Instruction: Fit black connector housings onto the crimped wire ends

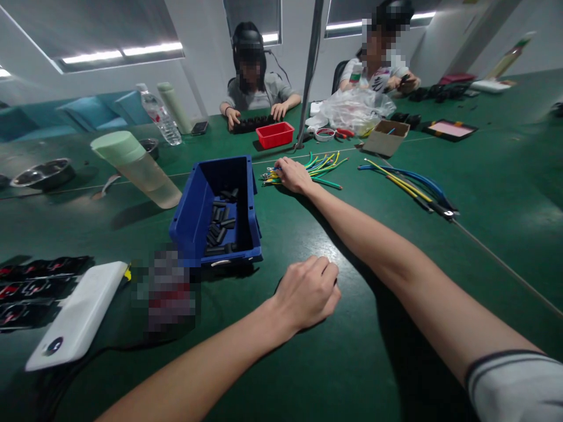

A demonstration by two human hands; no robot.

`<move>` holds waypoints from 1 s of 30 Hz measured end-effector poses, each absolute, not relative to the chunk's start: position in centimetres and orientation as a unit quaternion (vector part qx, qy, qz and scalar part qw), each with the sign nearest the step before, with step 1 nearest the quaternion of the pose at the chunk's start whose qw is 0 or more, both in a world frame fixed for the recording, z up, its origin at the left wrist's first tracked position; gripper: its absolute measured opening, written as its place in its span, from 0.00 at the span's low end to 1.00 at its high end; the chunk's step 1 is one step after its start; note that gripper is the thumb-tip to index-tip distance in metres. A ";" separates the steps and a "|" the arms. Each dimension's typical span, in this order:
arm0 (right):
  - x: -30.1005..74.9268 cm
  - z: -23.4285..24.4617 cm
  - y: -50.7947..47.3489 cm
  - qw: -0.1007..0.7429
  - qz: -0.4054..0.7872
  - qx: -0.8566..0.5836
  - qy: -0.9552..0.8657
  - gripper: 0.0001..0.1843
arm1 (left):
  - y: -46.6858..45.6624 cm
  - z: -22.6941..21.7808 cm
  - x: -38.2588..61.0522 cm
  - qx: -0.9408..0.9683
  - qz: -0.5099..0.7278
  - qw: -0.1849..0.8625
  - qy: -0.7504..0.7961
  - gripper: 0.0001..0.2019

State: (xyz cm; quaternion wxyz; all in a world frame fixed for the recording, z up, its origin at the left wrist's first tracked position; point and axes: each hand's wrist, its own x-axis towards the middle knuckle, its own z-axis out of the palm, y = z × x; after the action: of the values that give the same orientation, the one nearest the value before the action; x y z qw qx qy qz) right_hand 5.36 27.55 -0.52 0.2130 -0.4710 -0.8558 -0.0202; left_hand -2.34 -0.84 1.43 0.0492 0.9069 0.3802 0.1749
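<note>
My right hand (pixel 293 174) reaches far across the green table and its fingers close on a bundle of short coloured wires (pixel 321 167) lying there. My left hand (pixel 308 291) rests on the table close to me as a loose fist, knuckles up; what it holds, if anything, is hidden. Just left of it stands a blue bin (pixel 202 199) with several small black tubes (pixel 220 225) inside.
Longer blue and yellow cables (pixel 409 184) lie to the right. A white power bank (pixel 77 316), a pale green bottle (pixel 136 167) and steel bowls (pixel 41 173) are at left. Two people sit opposite, beyond a red tray (pixel 275 135), a cardboard box (pixel 386 138) and a metal pole (pixel 310 70).
</note>
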 end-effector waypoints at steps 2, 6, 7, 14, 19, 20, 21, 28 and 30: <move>5.4 -0.5 27.7 0.218 -0.018 -0.475 -0.852 0.17 | -0.9 1.4 -2.3 0.906 0.175 0.051 0.381 0.02; 5.3 0.2 27.5 0.268 -0.001 -0.482 -0.834 0.20 | -0.9 1.4 -2.4 0.905 0.175 0.060 0.382 0.02; 5.3 0.6 27.5 0.289 0.000 -0.484 -0.826 0.22 | -0.9 1.4 -2.4 0.905 0.174 0.062 0.384 0.02; 5.8 4.6 29.0 0.451 -0.018 -0.483 -0.750 0.31 | -0.9 1.4 -2.4 0.905 0.172 0.065 0.382 0.03; 7.1 8.5 29.8 0.535 0.001 -0.399 -0.745 0.41 | -0.9 1.4 -2.5 0.906 0.174 0.060 0.380 0.03; 7.3 9.6 29.5 0.557 0.014 -0.396 -0.730 0.43 | -0.9 1.4 -2.5 0.907 0.175 0.058 0.380 0.03; 7.4 10.7 28.9 0.580 0.028 -0.401 -0.709 0.43 | -0.9 1.5 -2.6 0.907 0.175 0.056 0.379 0.03; 7.5 13.4 26.4 0.607 0.067 -0.404 -0.681 0.36 | -1.0 1.6 -2.6 0.909 0.170 0.046 0.377 0.03; 7.2 11.9 27.5 0.540 0.035 -0.392 -0.744 0.41 | -1.1 1.6 -2.6 0.908 0.169 0.042 0.380 0.03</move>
State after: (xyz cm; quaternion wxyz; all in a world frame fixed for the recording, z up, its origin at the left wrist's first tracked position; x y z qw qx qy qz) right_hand 7.23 27.49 11.88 0.5396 -0.3918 -0.7444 0.0351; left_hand -2.61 -1.06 1.58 0.0418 0.9083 0.3802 0.1692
